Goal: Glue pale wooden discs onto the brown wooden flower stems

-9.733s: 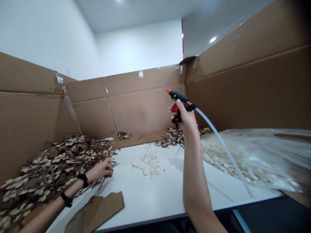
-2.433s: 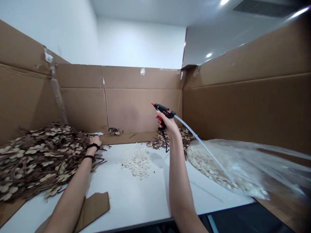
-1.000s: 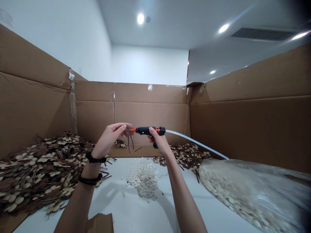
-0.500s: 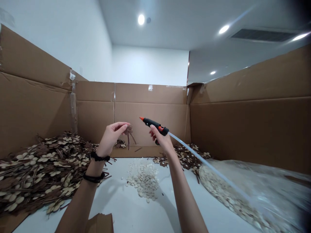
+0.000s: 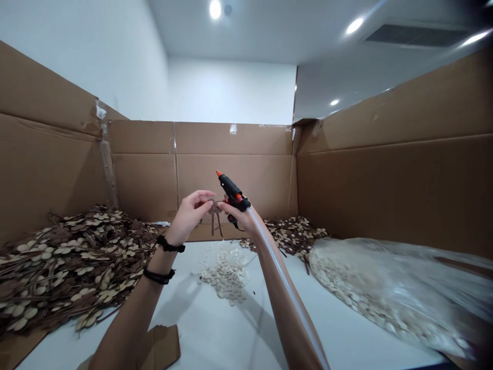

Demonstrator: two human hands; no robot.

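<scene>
Between finger and thumb, my left hand pinches a small brown flower with two thin strips hanging from it. My right hand is wrapped round a black glue gun whose orange nozzle points up and to the left. The right thumb and a finger also reach the flower's right edge, so both hands meet at it. A long translucent glue stick runs from the back of the gun along my right forearm. Below the hands, small pale discs lie heaped on the white table.
A large pile of brown and cream flowers fills the left side. A smaller flower pile lies at the back right. At right rests a clear plastic bag of pale discs. Cardboard walls enclose the table; a cardboard scrap lies in front.
My hands have come together: the right hand with the glue gun moved left to the flower, and the left hand moved right. The gun's nozzle now tilts up more steeply. The view has shifted slightly.
</scene>
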